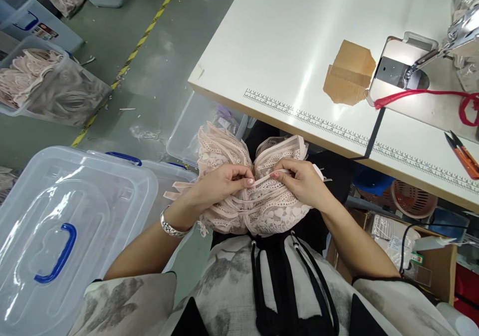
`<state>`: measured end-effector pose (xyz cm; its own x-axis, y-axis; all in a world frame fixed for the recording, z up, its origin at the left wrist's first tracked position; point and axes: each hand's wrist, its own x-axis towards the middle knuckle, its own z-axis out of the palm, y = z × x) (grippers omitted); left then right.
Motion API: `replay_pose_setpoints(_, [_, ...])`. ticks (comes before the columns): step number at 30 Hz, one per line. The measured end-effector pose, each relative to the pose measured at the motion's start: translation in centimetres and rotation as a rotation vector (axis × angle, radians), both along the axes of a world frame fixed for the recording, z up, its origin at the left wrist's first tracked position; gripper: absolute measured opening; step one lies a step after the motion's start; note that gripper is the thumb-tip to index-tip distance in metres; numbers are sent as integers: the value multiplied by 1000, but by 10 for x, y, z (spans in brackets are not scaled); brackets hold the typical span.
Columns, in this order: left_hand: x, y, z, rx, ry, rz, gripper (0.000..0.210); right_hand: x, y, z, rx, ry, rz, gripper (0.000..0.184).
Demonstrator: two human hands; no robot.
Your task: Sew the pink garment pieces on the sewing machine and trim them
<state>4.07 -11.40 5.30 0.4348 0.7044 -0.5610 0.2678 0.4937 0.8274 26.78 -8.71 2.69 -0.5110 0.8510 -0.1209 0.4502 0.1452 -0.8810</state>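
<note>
I have both hands closed in fingertip pinches on one narrow pink strap [264,178]. The left hand [236,177] nips it between thumb and forefinger, and the right hand [297,175] grips it a little further along, so a short, smooth, flat length shows between them. The strap lies over a lace bundle [277,218] of pale pink garments, resting on the lap, just off the near edge of the counter [269,36]. I see rounded, cup-like shapes stacked in layers, with floral lace, small-holed netting and soft fabric edging. A silvery, patterned bracelet [172,226] circles the left wrist.

On my left stands a translucent plastic box with a glossy, ridged lid [97,216] and a curved blue handle [60,258]. The counter is smooth and white, with ruler marks printed along its edge; on it lie a torn, ragged-edged piece of brown cardboard [350,74], a thin red strip [419,92] trailing over a shiny metal sewing machine bed [396,51], and orange-handled snips [464,159].
</note>
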Motion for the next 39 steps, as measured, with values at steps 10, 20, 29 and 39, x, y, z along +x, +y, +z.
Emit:
replay_pose_setpoints(10, [1,2,1,55,17,-54,28,0,-1,0,10,7,-5,20])
replay_pose_setpoints(20, [-2,1,-2,55,18,-68,29,1,-1,-1,5,11,-15,22])
replay_pose_setpoints(29, [1,-1,0,7,-6,-19,27,6,2,6,-320,227,53,36])
replay_pose_setpoints(39, [2,0,2,14,-9,-38,31,9,4,1,-558,246,53,41])
